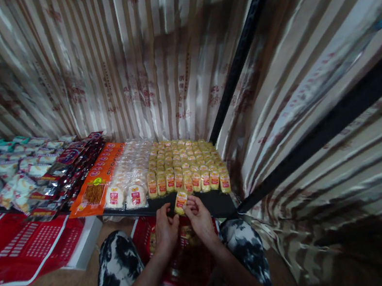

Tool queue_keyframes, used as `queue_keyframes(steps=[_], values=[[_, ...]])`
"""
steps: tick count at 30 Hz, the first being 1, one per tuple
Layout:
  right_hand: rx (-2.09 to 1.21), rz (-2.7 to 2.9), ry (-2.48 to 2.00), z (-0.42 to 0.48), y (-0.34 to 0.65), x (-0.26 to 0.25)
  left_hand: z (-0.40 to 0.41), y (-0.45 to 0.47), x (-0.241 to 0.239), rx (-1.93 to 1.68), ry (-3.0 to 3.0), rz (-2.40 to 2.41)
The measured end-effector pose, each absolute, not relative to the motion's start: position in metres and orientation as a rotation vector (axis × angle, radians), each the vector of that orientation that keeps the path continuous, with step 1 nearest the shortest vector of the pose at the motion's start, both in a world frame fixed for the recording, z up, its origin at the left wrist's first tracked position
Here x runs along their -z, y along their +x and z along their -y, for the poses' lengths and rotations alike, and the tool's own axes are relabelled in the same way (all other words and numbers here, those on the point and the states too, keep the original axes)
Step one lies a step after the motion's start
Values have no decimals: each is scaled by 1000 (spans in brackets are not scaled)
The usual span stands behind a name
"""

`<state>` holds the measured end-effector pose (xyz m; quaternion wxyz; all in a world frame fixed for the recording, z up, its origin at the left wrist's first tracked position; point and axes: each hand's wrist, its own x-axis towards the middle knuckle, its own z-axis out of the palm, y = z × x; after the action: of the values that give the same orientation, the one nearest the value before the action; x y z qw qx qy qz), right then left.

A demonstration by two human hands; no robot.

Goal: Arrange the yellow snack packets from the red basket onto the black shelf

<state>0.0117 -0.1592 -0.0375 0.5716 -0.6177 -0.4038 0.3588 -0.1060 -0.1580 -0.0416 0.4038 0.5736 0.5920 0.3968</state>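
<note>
A small yellow snack packet with a red and white label is held up at the front edge of a black shelf. My right hand pinches its right side between thumb and fingers. My left hand is just left of the packet, fingers loosely bent, with a gap between thumb and forefinger and nothing seen in it. Behind both hands stand rows of matching yellow packets, packed closely together. Below my hands, between my knees, a red bag or box holds more packets, partly hidden by my forearms.
Left of the yellow rows lie clear-wrapped round white snacks, orange packs, dark red packs and white bags. A red printed box sits lower left. Black poles and striped sheeting close off the back and right.
</note>
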Motion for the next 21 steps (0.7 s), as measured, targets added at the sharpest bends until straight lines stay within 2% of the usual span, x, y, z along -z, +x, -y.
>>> queue_keyframes(steps=[8,21], values=[[-599,1153,-1571,131,15,34,136,-93,36,-1043,1952,-1408],[-375,1460,-1508,126,19,54,122,-89,67,-1031,2146,-1463]])
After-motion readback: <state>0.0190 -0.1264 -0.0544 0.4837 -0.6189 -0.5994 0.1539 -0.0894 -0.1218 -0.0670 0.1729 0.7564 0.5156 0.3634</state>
